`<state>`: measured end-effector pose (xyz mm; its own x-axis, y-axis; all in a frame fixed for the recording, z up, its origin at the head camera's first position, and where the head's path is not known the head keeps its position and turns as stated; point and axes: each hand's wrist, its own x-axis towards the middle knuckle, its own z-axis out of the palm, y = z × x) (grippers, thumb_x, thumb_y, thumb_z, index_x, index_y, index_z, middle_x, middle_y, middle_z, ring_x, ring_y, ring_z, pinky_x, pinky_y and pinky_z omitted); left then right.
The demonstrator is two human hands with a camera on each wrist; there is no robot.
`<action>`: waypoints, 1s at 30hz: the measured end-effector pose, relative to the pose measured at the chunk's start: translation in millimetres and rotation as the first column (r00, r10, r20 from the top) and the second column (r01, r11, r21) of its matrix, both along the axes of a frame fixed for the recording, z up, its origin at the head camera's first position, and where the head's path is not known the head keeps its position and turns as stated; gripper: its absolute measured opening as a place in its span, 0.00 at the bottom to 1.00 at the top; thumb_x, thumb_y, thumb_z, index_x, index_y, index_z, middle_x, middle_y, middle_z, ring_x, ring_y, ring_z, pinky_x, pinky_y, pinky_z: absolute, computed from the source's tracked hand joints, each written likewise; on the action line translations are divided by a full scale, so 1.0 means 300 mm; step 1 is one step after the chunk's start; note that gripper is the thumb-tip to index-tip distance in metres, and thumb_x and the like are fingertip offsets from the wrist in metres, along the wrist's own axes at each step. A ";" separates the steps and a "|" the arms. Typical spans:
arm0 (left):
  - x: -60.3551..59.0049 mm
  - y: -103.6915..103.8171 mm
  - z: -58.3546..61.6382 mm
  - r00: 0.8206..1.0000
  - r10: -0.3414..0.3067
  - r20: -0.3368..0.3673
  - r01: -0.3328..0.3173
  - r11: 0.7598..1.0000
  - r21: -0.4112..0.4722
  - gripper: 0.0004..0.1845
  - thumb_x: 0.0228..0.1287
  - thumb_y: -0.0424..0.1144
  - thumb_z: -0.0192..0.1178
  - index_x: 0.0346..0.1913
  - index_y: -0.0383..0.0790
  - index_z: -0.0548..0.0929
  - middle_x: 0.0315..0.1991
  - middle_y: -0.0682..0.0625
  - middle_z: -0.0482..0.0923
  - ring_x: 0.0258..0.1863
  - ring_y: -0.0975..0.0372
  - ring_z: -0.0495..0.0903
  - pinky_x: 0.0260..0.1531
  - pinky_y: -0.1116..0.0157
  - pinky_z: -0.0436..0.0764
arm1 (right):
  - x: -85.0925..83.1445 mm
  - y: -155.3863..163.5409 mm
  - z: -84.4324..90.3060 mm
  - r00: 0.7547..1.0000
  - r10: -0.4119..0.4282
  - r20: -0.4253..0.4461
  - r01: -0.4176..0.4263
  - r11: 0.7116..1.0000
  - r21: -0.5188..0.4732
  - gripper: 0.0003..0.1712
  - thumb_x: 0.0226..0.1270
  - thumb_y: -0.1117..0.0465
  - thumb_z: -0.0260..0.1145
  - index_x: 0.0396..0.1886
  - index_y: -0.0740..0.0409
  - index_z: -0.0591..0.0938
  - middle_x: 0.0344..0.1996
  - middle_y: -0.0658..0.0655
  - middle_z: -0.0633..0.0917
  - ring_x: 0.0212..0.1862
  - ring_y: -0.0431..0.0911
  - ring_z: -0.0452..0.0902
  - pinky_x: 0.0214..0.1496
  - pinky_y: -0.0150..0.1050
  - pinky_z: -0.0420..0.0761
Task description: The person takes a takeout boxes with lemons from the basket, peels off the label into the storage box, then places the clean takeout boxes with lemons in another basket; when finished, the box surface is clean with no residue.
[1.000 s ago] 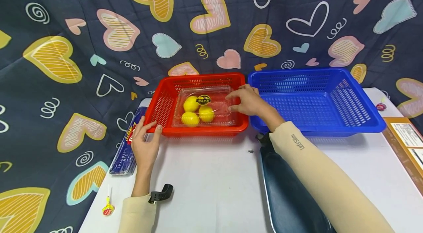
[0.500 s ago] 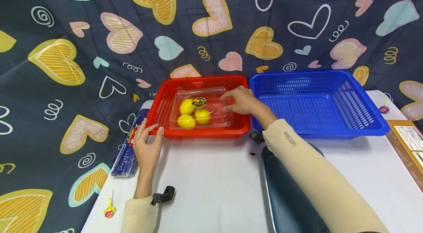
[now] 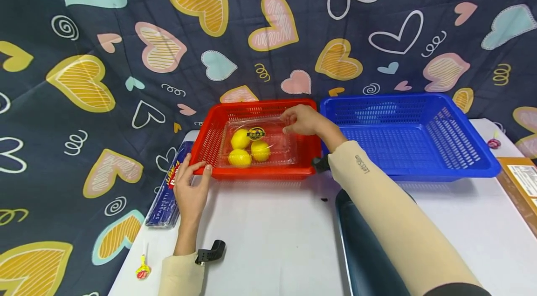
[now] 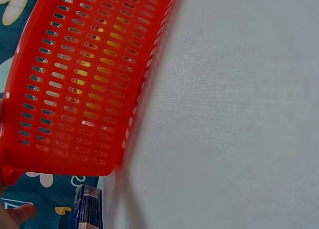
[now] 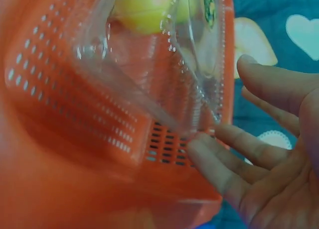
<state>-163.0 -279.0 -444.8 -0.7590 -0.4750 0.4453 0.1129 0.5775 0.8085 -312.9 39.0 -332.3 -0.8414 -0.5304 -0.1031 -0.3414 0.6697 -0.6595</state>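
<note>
A clear plastic clamshell box (image 3: 277, 140) with lemons (image 3: 240, 158) and a dark label lies inside the red plastic basket (image 3: 251, 173). My left hand (image 3: 190, 196) holds the basket's near left corner, thumb and forefinger on the rim; in the left wrist view only bits of it show beside the slotted wall (image 4: 89, 154). Over the basket's right side, the fingertips of my right hand (image 3: 305, 121) are at the box's right end. The right wrist view shows that hand (image 5: 264, 174) with fingers spread, the tips against the box's edge (image 5: 149, 109).
Close on the right stands a blue basket (image 3: 386, 147). A dark tray (image 3: 369, 244) lies partly under my right forearm. Left are a spaghetti packet (image 3: 163, 212) and a yellow lollipop (image 3: 143, 271); far right, another lollipop (image 3: 493, 143) and a cardboard box (image 3: 518, 193).
The clamshell box has shifted a little to the left inside the red basket, and my right hand has moved left with it. My left hand stays at the basket's corner.
</note>
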 end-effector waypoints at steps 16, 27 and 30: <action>0.000 0.003 0.008 1.000 -0.004 -0.005 0.004 1.000 0.002 0.12 0.64 0.43 0.70 0.46 0.40 0.90 0.72 0.48 0.74 0.75 0.52 0.67 0.73 0.39 0.63 | -0.001 -0.020 -0.047 0.975 -0.053 0.217 0.081 0.989 -0.121 0.32 0.69 0.65 0.68 0.72 0.59 0.73 0.67 0.66 0.75 0.59 0.59 0.81 0.51 0.48 0.88; 0.006 0.005 0.014 1.000 -0.004 0.031 0.004 1.000 0.005 0.14 0.64 0.46 0.70 0.47 0.42 0.90 0.73 0.53 0.73 0.75 0.54 0.67 0.71 0.45 0.71 | -0.022 -0.028 -0.076 0.967 -0.053 0.248 0.097 0.980 -0.171 0.33 0.68 0.64 0.69 0.72 0.55 0.73 0.71 0.66 0.69 0.68 0.60 0.68 0.60 0.51 0.84; 0.006 0.004 0.015 1.000 -0.006 0.031 0.006 1.000 0.005 0.14 0.64 0.46 0.71 0.46 0.41 0.90 0.73 0.52 0.73 0.75 0.53 0.67 0.71 0.46 0.71 | -0.027 -0.027 -0.084 0.954 -0.022 0.300 0.071 0.985 -0.156 0.34 0.69 0.63 0.68 0.74 0.54 0.71 0.73 0.64 0.66 0.69 0.59 0.65 0.64 0.52 0.82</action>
